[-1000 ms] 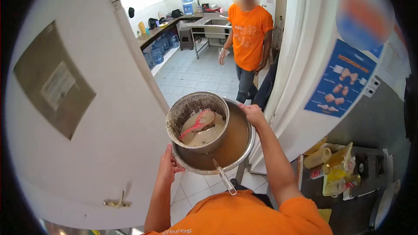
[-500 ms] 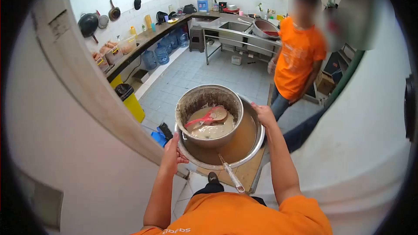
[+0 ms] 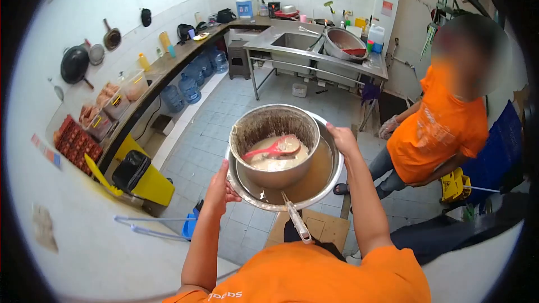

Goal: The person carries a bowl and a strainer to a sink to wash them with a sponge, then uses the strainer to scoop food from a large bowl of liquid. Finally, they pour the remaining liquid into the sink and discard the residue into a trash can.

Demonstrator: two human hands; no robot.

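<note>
Between my hands is a wide metal basin (image 3: 336, 177) with murky brownish liquid in it. My left hand (image 3: 220, 186) grips its left rim, and my right hand (image 3: 342, 139) is closed on the upper right rim. Inside the basin sits a deep metal pot (image 3: 275, 177), its inner wall crusted with batter. Pale batter (image 3: 272, 163) fills the pot's bottom, and a red spoon (image 3: 275, 148) lies in it. A utensil with a pale handle (image 3: 298, 224) rests over the basin's near rim; its other end is at the liquid.
A co-worker in an orange shirt (image 3: 441, 134) stands at the right. Ahead is a steel sink counter (image 3: 314, 50) holding a large pot (image 3: 343, 42). Along the left run a long counter (image 3: 163, 62), water jugs (image 3: 190, 87) and a yellow bin (image 3: 154, 182). A blue dustpan (image 3: 191, 225) lies low left.
I have moved forward through the doorway into the kitchen, with the basin still in both hands. The co-worker now appears farther right, and the yellow bin shows more fully.
</note>
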